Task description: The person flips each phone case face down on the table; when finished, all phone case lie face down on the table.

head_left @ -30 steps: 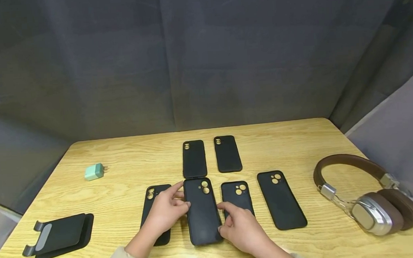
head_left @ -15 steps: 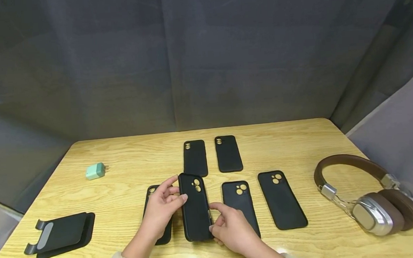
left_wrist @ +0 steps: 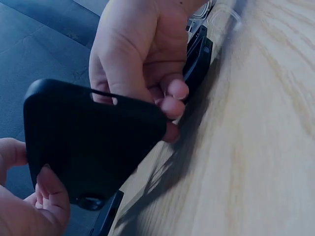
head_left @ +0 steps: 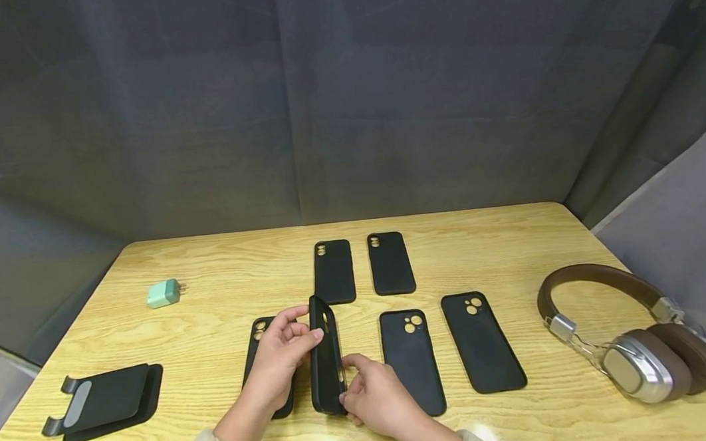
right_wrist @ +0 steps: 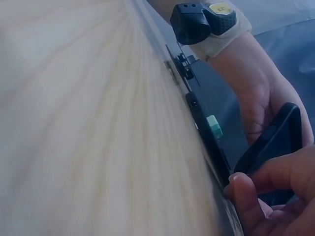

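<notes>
Both hands hold a black phone case (head_left: 326, 355) up on its long edge just above the wooden table (head_left: 211, 261). My left hand (head_left: 307, 326) grips its upper left side with thumb and fingers. My right hand (head_left: 345, 381) pinches its lower right edge. In the left wrist view the case (left_wrist: 88, 142) fills the left side, with my left fingers (left_wrist: 49, 196) curled on its lower end. In the right wrist view the case (right_wrist: 270, 142) shows as a dark strip above my right fingers (right_wrist: 256, 196). Another black case (head_left: 257, 329) lies partly hidden under my left hand.
Other black cases lie flat: two at the back (head_left: 334, 271) (head_left: 390, 262), two to the right (head_left: 411, 360) (head_left: 482, 340). Brown and silver headphones (head_left: 628, 332) sit at the far right. A mint charger (head_left: 163, 293) and a black phone stand (head_left: 105, 403) are on the left.
The case lay flat on the table a second ago; both hands have lifted it and turned it up onto its edge, shifting it slightly left.
</notes>
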Demonstrator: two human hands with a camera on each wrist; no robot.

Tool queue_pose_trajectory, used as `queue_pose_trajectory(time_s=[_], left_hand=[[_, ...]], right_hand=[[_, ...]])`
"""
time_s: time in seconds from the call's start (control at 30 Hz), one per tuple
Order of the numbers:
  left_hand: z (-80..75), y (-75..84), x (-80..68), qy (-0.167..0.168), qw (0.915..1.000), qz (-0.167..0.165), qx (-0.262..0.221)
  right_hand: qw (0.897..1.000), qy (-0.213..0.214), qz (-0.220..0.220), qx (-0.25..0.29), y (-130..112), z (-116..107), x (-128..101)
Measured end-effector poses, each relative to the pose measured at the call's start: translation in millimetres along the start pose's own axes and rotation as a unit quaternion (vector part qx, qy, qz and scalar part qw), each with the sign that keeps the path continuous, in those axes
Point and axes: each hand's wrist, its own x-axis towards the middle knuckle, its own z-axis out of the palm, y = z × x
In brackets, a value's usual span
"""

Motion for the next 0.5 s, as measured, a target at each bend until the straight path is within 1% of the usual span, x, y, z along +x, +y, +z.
queue_pose_trajectory(time_s=[0.3, 0.5], left_hand=[[0.7, -5.2, 3.7, 0.002, 0.9998, -0.015, 0.009], [2.0, -8.6, 5.8, 0.002, 0.9997, -0.022, 0.006]], right_hand=[[1.0, -0.015, 0.014, -0.003, 2, 10, 8], [0.999, -0.024, 0.035, 0.002, 2, 12, 8]])
